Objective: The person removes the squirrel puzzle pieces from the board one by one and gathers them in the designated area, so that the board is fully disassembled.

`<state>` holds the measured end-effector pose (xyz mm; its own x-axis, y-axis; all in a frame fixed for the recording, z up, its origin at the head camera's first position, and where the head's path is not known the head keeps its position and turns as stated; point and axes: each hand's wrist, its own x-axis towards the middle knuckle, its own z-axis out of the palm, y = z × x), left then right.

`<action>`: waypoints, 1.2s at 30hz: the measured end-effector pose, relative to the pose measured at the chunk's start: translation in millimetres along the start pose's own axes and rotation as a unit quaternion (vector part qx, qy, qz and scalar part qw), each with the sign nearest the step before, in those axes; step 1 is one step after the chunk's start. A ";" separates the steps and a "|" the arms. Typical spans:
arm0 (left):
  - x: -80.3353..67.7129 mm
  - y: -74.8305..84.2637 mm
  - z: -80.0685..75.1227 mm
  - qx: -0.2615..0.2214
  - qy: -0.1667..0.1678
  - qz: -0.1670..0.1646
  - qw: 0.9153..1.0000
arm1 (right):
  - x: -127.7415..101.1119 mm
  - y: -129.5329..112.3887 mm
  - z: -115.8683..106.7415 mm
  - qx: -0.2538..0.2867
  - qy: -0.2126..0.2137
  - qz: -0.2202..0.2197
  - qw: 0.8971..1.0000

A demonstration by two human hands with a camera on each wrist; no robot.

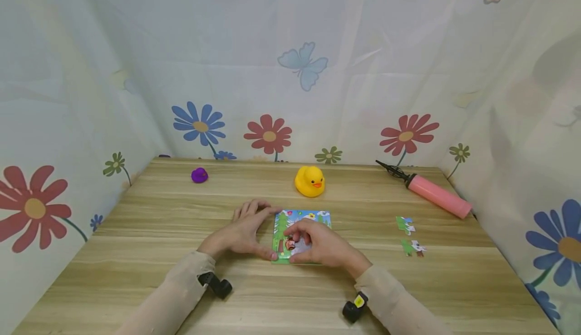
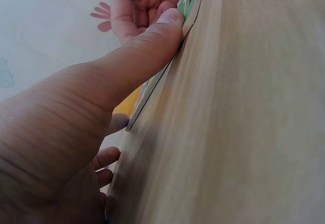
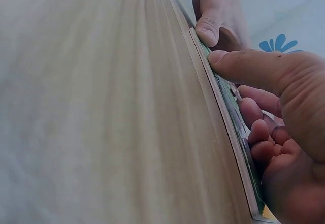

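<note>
I'm steadying the puzzle [image 1: 301,224] at its left edge with my left hand [image 1: 242,234], fingers straight, thumb pressing its near-left corner. My right hand [image 1: 317,244] is resting on the puzzle's near part, fingers curled, pinching a piece [image 1: 290,244] against it. The puzzle is lying flat on the table [image 1: 150,254], just in front of the duck [image 1: 309,180]. 2 loose pieces [image 1: 408,236] are lying right of the puzzle.

Behind the green, blue and white puzzle board [image 1: 303,221]: yellow duck [image 1: 309,180] with orange beak, purple toy [image 1: 199,175], pink pump [image 1: 434,195] with black nozzle. Right of the board, green-and-white loose pieces [image 1: 408,236] on pale striped wood table [image 1: 150,224].
</note>
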<state>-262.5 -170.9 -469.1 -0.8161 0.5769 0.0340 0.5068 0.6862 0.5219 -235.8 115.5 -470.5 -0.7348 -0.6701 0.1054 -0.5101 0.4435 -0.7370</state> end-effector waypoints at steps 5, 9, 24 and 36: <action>0.0 0.2 -0.3 -0.002 -0.001 0.000 1.000 | 0.2 -0.3 0.2 0.005 0.002 0.001 1.000; -0.1 0.3 -0.4 -0.003 0.000 -0.001 1.000 | -0.2 -1.2 0.0 0.005 0.005 0.004 1.000; -0.4 0.3 0.3 0.000 0.001 -0.002 1.000 | -0.7 -4.5 -0.9 -0.002 0.008 0.012 1.000; -0.7 1.7 -0.7 0.002 0.000 -0.004 1.000 | -2.2 0.0 -10.3 0.062 0.014 0.010 0.998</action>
<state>-261.3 -170.4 -467.6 -0.8208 0.5705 0.0299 0.5007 0.6932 0.5184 -238.8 123.1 -463.9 -0.7576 -0.6439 0.1067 -0.4368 0.3788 -0.8159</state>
